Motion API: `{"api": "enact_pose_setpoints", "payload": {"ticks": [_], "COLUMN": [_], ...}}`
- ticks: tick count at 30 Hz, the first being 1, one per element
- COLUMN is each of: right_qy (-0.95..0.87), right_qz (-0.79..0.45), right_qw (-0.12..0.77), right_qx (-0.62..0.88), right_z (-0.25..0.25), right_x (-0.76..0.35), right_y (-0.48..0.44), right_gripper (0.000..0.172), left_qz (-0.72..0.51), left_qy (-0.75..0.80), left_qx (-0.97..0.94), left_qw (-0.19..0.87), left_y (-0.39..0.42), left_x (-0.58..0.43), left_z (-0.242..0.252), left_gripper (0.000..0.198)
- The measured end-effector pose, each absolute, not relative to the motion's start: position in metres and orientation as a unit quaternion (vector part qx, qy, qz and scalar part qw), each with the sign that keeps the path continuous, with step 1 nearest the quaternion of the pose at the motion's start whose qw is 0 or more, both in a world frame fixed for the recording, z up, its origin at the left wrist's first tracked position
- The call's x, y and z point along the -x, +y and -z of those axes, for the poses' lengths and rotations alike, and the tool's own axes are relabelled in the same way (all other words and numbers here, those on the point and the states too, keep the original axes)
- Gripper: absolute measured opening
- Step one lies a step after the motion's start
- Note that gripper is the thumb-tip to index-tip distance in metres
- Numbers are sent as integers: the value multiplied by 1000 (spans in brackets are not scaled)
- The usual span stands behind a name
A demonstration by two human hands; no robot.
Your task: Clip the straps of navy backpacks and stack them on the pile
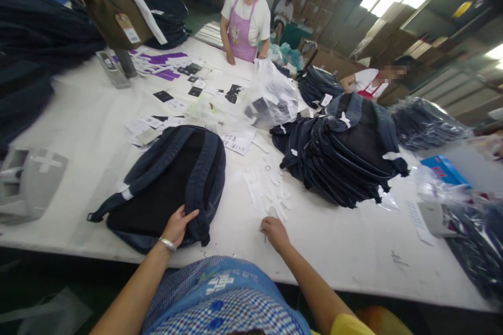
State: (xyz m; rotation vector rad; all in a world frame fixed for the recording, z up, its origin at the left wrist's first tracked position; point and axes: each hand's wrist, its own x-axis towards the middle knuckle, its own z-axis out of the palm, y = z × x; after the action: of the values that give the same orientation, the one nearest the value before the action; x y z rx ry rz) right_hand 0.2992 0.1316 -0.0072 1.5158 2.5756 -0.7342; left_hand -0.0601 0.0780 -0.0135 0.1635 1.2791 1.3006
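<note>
A dark navy backpack (pixel 168 178) lies on the white table with its straps facing up. On its lower right part rests my left hand (pixel 177 226), thumb and fingers around the edge of a shoulder strap. To the right, my right hand (pixel 275 231) is closed in a pinch at the table, beside a spread of thin white strips (pixel 269 188); what its fingertips hold is too small to make out. White tape is wrapped round the strap end at the backpack's left.
A stack of navy backpacks (pixel 338 152) stands to the right. Behind are a clear plastic bag (pixel 271 94), scattered cards and an olive bag (pixel 118 15). A grey tape dispenser (pixel 31 183) sits far left. A person in a purple apron (pixel 247 31) stands across the table (pixel 353 251).
</note>
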Motion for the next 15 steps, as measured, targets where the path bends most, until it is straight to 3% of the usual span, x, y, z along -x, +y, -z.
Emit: {"api": "enact_pose_setpoints", "payload": {"ticks": [3,7,10,15], "right_qy": [825,710,633,540], "right_qz": [274,484,585,626], "right_qw": [-42,-155,-179,-153], "right_qx": [-493,-488,-475,-541], "right_z": [1,-11,-14,-7], "right_x": [-281,-215,-151,-66], "right_y": [137,152,165,179], "right_gripper": [16,31,34,19], "left_qz": [-564,-559,-550,-536], "left_qy": [553,556,562,553], "left_qx": [-68,-73,-83,-126], "left_qw": [609,611,613,625], "left_y": [79,80,80,79], "left_x": [59,54,51,53], "left_z": [7,-4,-17,-27], "left_gripper": [51,50,50,50]}}
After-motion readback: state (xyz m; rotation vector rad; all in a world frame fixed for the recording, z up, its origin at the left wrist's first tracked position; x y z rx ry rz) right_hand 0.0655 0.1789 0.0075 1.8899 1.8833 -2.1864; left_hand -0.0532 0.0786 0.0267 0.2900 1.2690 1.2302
